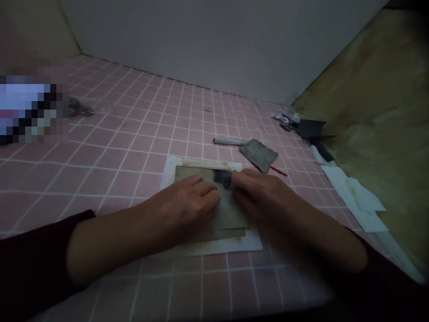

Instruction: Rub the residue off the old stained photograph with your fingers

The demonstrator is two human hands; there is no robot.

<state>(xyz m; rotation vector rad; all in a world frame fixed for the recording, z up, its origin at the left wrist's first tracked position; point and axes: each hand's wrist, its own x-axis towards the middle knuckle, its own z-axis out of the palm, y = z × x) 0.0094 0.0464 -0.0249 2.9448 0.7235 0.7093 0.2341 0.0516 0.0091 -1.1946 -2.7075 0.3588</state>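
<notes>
A flat grey-brown sheet (pixel 194 173) lies on white paper (pixel 250 243), with a black smudged patch (pixel 221 178) near its upper right corner. My left hand (pixel 197 199) rests over the left part of the sheet, its fingers curled in and the tips hidden. Beside the black patch, my right hand (pixel 256 190) is closed in a pinch at the sheet's right side. Whatever is between the fingers of either hand cannot be made out in this dim light.
Beyond the paper lie a grey square piece (pixel 258 154), a grey stick (pixel 229 141) and a thin red stick (pixel 279 171). Dark tools (pixel 311 129) and white papers (pixel 358 197) line the right wall. A small ring (pixel 208 108) sits farther back on the pink checked cloth (pixel 134 116).
</notes>
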